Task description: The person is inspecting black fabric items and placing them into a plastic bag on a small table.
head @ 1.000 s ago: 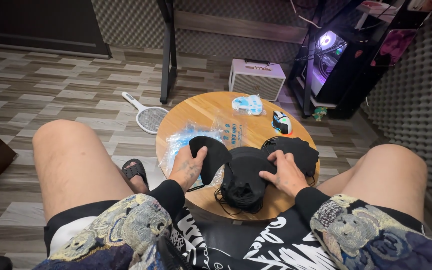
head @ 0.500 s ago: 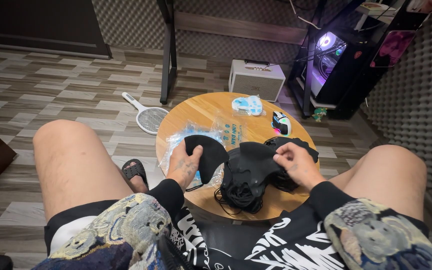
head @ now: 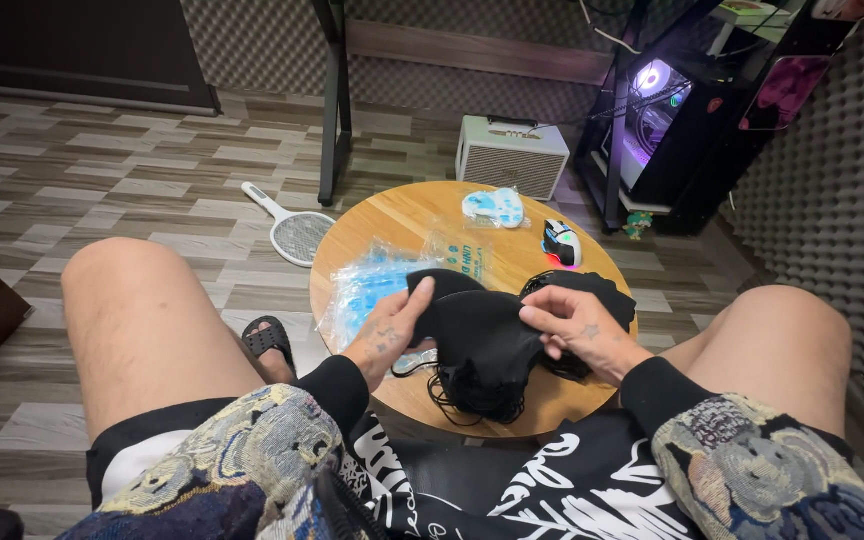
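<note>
I sit with a small round wooden table (head: 512, 410) between my knees. A heap of black fabric face masks (head: 482, 345) with thin ear loops lies on it. My left hand (head: 390, 335) pinches the left edge of the top black mask. My right hand (head: 577, 322) grips the right edge of the same mask, fingers curled over it. More black masks (head: 607, 285) lie behind my right hand.
A clear plastic bag of blue masks (head: 372, 290), a small blue-and-white packet (head: 493, 207) and a computer mouse (head: 560, 242) lie on the table. On the floor are an electric fly swatter (head: 289, 228), a white speaker box (head: 511, 157), a lit computer tower (head: 667, 120) and a black sandal (head: 269, 340).
My right hand rose from pressing the pile and moved right, then came back over it. Both hands now hold the top black mask by its edges.
</note>
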